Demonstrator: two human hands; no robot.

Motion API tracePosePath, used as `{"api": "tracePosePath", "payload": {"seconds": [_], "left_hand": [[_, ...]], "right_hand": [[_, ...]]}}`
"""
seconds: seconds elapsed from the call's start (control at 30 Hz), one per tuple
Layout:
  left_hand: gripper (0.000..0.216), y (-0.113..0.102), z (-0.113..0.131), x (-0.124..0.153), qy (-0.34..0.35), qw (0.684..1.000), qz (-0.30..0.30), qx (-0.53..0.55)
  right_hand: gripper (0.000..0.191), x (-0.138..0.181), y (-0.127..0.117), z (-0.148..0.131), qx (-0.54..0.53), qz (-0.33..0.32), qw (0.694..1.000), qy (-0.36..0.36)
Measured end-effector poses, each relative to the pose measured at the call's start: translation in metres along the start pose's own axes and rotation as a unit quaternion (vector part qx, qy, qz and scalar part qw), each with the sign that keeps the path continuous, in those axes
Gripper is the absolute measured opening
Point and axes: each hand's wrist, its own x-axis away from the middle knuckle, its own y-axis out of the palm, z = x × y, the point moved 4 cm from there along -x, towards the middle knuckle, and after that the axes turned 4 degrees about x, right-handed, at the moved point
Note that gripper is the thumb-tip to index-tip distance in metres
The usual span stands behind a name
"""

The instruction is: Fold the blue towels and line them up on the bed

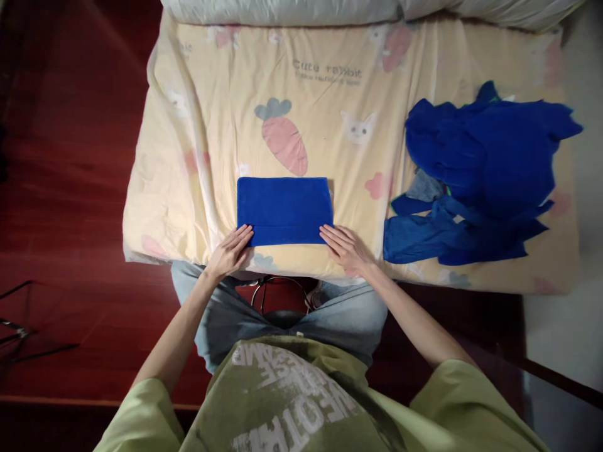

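Observation:
A blue cloth (285, 207), which looks like a small towel folded into a flat rectangle, lies on the bed in front of me. A crease runs across it near its lower edge. My left hand (230, 249) rests on the cloth's lower left corner, fingers stretched out over the top. At the lower right corner, my right hand (345, 246) lies the same way, its fingers straight and flat. Both thumbs are mostly hidden. To the right is a loose heap of blue cloths (494, 154), rumpled and overlapping, with a greyish piece (425, 187) at its left side.
The bed carries a pale yellow sheet (320, 125) printed with carrots and rabbits. Along its far edge lies a whitish rolled quilt (292, 11). Dark red floor (70, 188) shows at the left, with thin black metal legs (21, 329). A pale wall stands at the right.

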Motion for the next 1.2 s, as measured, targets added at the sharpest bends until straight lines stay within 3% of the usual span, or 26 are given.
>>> {"api": "tracePosePath", "payload": {"seconds": [0.13, 0.3, 0.47, 0.57, 0.7, 0.93, 1.2], "left_hand": [[0.065, 0.0, -0.005, -0.01, -0.019, 1.0, -0.002, -0.022], [0.056, -0.005, -0.014, -0.027, -0.041, 0.997, -0.004, -0.062], [0.055, -0.007, -0.004, 0.008, 0.011, 0.999, -0.036, -0.037], [0.054, 0.003, -0.001, 0.032, 0.004, 1.0, 0.013, 0.011], [0.045, 0.013, -0.006, 0.038, -0.041, 0.99, 0.114, 0.071], [0.036, 0.001, -0.009, 0.029, -0.141, 0.97, 0.114, 0.163], [0.04, -0.005, -0.012, 0.024, -0.277, 0.937, 0.133, 0.168]], "right_hand": [[0.06, -0.009, 0.003, 0.004, 0.024, 0.013, 0.999, 0.032], [0.058, -0.02, 0.007, 0.01, 0.019, 0.047, 0.997, 0.067], [0.061, 0.007, 0.005, -0.008, -0.025, 0.041, 0.998, 0.028], [0.061, 0.023, 0.009, -0.019, -0.051, 0.072, 0.995, 0.052], [0.059, 0.026, 0.016, -0.021, -0.09, 0.106, 0.986, 0.095], [0.047, 0.016, 0.015, -0.007, -0.153, 0.119, 0.965, 0.176], [0.028, 0.012, 0.025, 0.006, -0.184, 0.154, 0.926, 0.291]]}}
